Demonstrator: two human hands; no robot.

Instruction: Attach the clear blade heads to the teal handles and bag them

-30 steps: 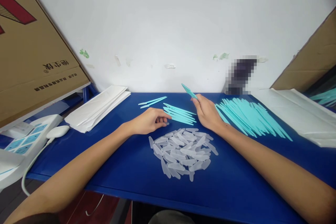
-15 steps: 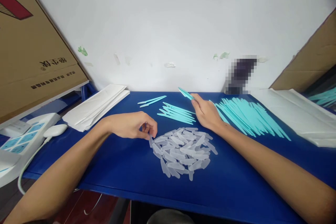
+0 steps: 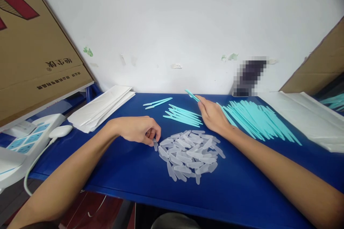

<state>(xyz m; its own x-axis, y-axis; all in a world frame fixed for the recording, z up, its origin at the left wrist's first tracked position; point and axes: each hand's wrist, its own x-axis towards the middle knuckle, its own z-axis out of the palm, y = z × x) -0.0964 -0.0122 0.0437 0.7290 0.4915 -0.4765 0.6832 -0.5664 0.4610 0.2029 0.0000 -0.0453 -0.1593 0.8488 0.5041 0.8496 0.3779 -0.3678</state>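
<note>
My left hand (image 3: 143,130) pinches one translucent blade cap (image 3: 155,145) at the left edge of a loose pile of such caps (image 3: 188,155). My right hand (image 3: 212,112) is closed around the handle of a teal eyebrow razor (image 3: 191,95), whose tip points up and left, above the table. Between the hands lies a row of several teal razors (image 3: 182,115). Two more razors (image 3: 157,103) rest farther back, with paler ends. A big heap of teal razors (image 3: 258,120) spreads out to the right of my right hand.
Folded white sheets or bags (image 3: 103,107) lie at the back left, and more white packaging (image 3: 301,118) is at the right. A white power strip (image 3: 34,137) with a plugged-in charger and cable stands at the left edge. Cardboard boxes (image 3: 40,43) flank the blue table (image 3: 129,171).
The view has shifted slightly. My left hand has drawn the cap a little away from the pile. In my right hand the razor has turned slightly.
</note>
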